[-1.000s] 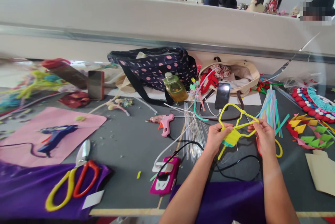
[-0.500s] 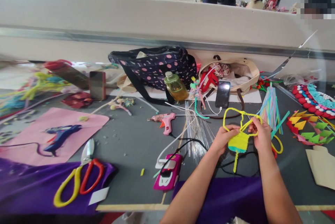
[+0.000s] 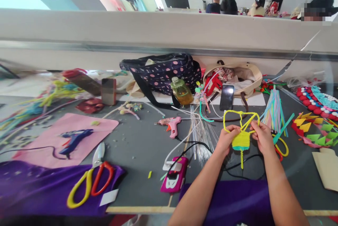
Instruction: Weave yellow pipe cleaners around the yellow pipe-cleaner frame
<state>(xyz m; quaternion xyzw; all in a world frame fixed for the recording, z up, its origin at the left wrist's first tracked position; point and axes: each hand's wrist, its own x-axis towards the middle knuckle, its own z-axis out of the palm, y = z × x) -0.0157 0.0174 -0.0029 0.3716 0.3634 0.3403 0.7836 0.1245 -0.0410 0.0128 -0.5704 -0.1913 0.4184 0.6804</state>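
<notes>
Yellow pipe-cleaner piece (image 3: 241, 138) between both hands, scissors (image 3: 89, 180) well left.

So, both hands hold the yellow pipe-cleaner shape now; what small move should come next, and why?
Probably the right hand should bend the loose yellow strand down toward the woven patch of the pipe-cleaner shape, while the left hand steadies it: the upper loops stand open and only the lower middle looks woven.
</notes>
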